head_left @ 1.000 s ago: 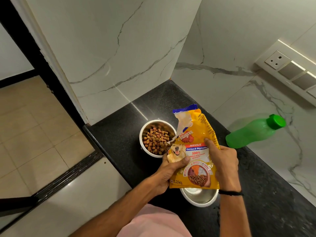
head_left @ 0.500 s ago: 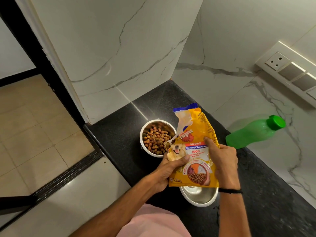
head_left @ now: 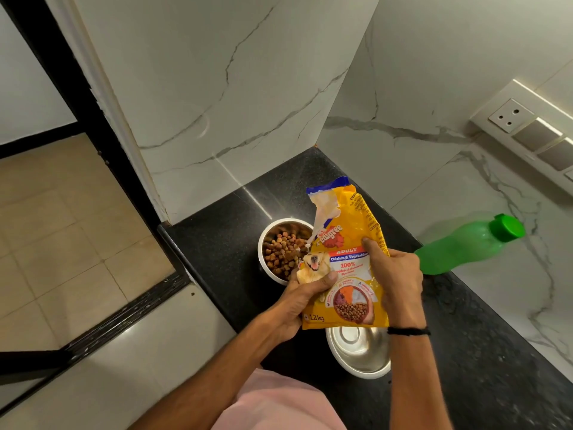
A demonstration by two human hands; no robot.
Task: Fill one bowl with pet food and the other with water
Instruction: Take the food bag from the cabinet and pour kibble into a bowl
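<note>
I am gripping the food bag (head_left: 347, 268) upright with my left hand (head_left: 305, 301) and right hand (head_left: 393, 280), above the counter (head_left: 217, 243) between the filled bowl (head_left: 283, 251) and the empty bowl (head_left: 359, 352). I am thinking to keep its torn mouth up while setting it aside, well clear of the bottle (head_left: 468, 245) leaning on the wall.

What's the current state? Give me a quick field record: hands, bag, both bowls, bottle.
left hand: grips the food bag's lower left side
right hand: grips the bag's right side
food bag: yellow, upright, top torn open, held above the counter
far bowl: holds brown kibble
near bowl: empty, partly hidden under the bag
bottle: green, capped, at the wall to the right, untouched
done: food bowl filled
left: water for the near bowl
</note>
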